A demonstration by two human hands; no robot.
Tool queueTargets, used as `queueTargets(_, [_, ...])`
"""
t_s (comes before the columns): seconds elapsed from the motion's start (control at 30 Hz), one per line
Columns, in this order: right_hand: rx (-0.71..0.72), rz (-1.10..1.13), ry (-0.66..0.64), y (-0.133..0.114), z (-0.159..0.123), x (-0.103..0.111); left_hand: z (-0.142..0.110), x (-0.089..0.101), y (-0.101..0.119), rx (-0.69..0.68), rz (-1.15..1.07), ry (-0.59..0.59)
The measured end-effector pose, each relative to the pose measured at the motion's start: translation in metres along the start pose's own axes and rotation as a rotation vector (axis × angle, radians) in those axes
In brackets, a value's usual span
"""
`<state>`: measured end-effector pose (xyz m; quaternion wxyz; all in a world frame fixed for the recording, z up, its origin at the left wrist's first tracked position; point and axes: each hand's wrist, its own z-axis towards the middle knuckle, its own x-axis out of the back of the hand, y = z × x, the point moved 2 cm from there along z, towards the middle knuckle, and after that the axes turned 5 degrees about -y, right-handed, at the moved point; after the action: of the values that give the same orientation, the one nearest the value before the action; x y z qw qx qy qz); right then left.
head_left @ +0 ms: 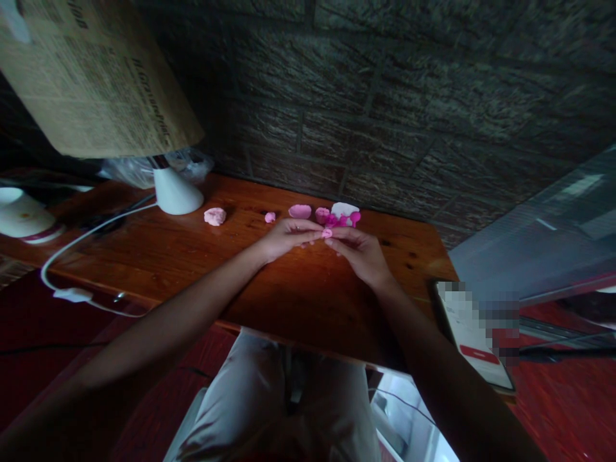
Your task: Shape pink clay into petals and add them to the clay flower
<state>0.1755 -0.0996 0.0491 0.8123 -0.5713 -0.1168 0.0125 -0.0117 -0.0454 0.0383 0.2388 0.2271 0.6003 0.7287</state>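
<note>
Between the fingertips of my left hand [289, 239] and my right hand [359, 253] is a small piece of pink clay [327, 233], pinched from both sides above the table. Just behind my hands lie a flat pink oval piece [300, 211], a rounded pink piece [322, 214], a white piece [344, 208] and bright magenta pieces [355, 219]. My hands partly cover the magenta ones. Left of my left hand sit a small pink lump [270, 217] and a larger pale pink lump [215, 216].
The wooden table [298, 301] meets a dark brick wall [317, 96]. At the left stand a lamp with a white base [179, 192] and a white cup-like object [24, 215]; the lamp's cord [72, 294] hangs over the front edge. A tablet-like device [471, 327] rests at the right edge.
</note>
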Motion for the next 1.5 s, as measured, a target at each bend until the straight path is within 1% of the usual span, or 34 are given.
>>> queueTargets(0.23, [-0.049, 0.009, 0.028, -0.0021, -0.001, -0.0005, -0.0003, 0.0, 0.0005, -0.013, -0.043, 0.011])
queueTargets(0.37, [-0.079, 0.037, 0.026, -0.0009, -0.0009, -0.0004, -0.0006, -0.0004, 0.0006, -0.007, -0.014, -0.001])
queueTargets(0.5, [-0.096, 0.02, 0.019, -0.0007, -0.0013, 0.0004, -0.0012, -0.0005, 0.0009, -0.008, 0.015, 0.015])
queueTargets(0.7, [-0.121, -0.01, 0.034, 0.0013, -0.0014, 0.0009, -0.0016, -0.0018, 0.0028, -0.02, 0.03, 0.005])
queueTargets(0.9, [-0.106, 0.027, 0.038, 0.001, -0.0016, 0.0002, -0.0003, -0.0025, 0.0036, -0.075, 0.033, 0.017])
queueTargets(1.17, [-0.102, 0.037, -0.003, -0.0031, -0.0022, -0.0001, -0.0004, -0.0034, 0.0068, -0.087, 0.018, 0.031])
queueTargets(1.5, [-0.051, 0.011, 0.031, -0.0005, -0.0009, -0.0002, -0.0002, -0.0018, 0.0045, -0.095, 0.016, 0.041])
